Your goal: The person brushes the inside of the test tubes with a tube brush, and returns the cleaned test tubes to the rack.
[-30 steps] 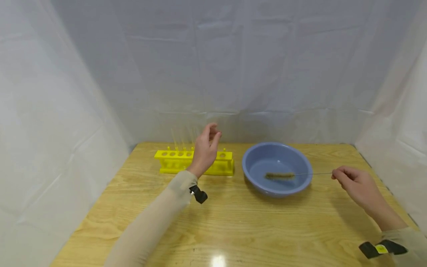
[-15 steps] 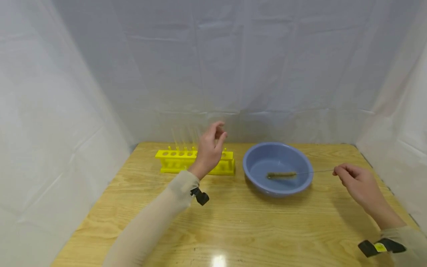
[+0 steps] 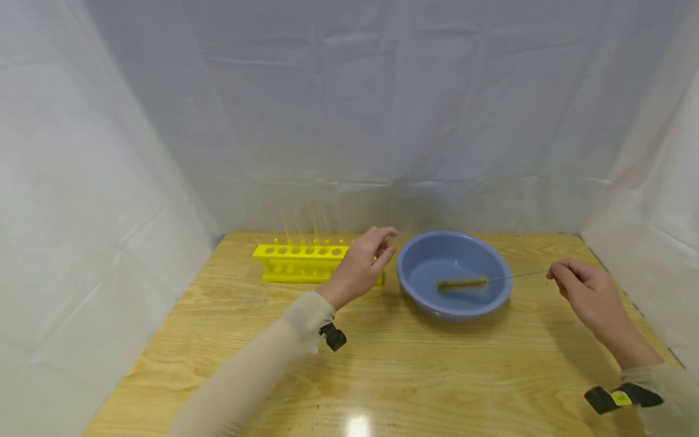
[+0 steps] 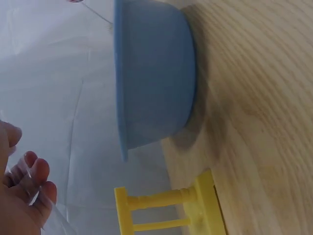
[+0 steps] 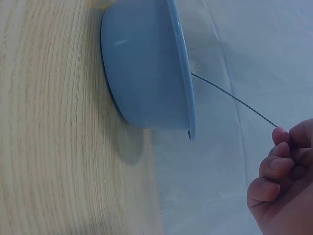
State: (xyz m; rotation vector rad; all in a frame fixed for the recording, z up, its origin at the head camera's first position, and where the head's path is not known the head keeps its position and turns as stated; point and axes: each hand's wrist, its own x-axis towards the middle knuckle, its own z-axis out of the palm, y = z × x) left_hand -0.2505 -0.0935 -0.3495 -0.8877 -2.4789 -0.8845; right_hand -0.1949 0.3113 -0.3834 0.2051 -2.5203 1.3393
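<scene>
My left hand (image 3: 361,264) is over the right end of the yellow test tube rack (image 3: 297,255), near the basin's left rim. In the left wrist view its curled fingers hold a clear test tube (image 4: 59,221), hardly visible in the head view. My right hand (image 3: 592,297), right of the basin, pinches the twisted wire handle of a test tube brush (image 3: 463,283). The brush's bristle end is over the inside of the blue basin (image 3: 453,312), and the wire (image 5: 234,98) slants up past the rim in the right wrist view.
Several clear test tubes (image 3: 300,226) stand in the left part of the rack. The wooden table (image 3: 437,376) runs to a white sheet (image 3: 349,109) at the back, with more sheeting on both sides.
My left hand has moved right and down from over the rack toward the basin, with the test tube. The right hand has risen slightly, tilting the brush's wire up.
</scene>
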